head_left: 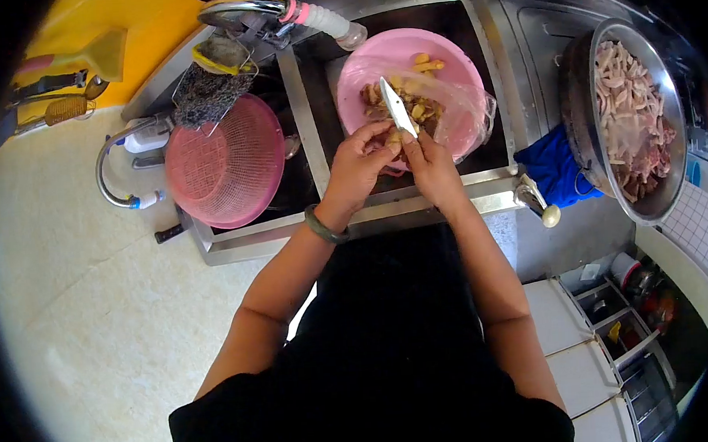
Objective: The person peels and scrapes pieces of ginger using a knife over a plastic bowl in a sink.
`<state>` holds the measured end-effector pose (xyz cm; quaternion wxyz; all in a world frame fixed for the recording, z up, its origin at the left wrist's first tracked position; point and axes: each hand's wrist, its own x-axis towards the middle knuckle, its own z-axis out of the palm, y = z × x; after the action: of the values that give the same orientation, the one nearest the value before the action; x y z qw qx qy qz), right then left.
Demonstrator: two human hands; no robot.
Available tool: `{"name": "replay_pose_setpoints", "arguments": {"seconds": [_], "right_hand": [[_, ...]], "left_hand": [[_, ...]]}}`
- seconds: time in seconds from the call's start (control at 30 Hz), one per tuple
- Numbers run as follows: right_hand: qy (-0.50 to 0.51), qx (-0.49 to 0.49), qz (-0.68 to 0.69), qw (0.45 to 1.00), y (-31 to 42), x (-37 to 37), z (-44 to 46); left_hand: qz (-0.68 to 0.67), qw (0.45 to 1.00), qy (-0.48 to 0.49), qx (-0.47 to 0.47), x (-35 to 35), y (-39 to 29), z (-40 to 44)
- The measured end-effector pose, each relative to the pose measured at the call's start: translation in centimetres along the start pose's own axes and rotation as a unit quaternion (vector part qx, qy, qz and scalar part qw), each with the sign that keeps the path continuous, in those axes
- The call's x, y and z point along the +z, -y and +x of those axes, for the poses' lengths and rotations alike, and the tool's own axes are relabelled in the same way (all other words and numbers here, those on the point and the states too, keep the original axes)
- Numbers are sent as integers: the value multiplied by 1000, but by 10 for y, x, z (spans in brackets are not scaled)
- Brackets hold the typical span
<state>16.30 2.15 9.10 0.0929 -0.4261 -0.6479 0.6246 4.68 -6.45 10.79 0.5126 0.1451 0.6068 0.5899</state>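
Over a pink basin (pixel 408 39), my right hand (pixel 435 173) grips a small knife (pixel 396 105), its pale blade pointing up and away from me. Pinched in the fingers of my left hand (pixel 353 167) is a small yellowish-brown piece of ginger (pixel 395 139), close against the knife; the fingers partly cover it. Inside the basin lie several knobs of ginger (pixel 424 64), some peeled yellow and some brown. A clear plastic bag (pixel 469 103) drapes over the basin's right side.
The basin sits in a steel sink (pixel 490 62) under a faucet (pixel 323 21). To the left are a pink colander (pixel 227 160) and a wire rack (pixel 215 92) with scrubbers. A metal bowl (pixel 672 180) of sliced meat stands right, near a blue cloth (pixel 555 169).
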Motion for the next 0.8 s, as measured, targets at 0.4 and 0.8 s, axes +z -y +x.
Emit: {"name": "replay_pose_setpoints", "arguments": {"seconds": [0.4,0.8], "right_hand": [[19,66,111,991,-7,-23,5],[-100,-239,-283,923,3,-10,-4]], "left_hand": [[-43,999,-7,30,-12,4,4],[-251,959,62,-117,-10,7,-5]]}}
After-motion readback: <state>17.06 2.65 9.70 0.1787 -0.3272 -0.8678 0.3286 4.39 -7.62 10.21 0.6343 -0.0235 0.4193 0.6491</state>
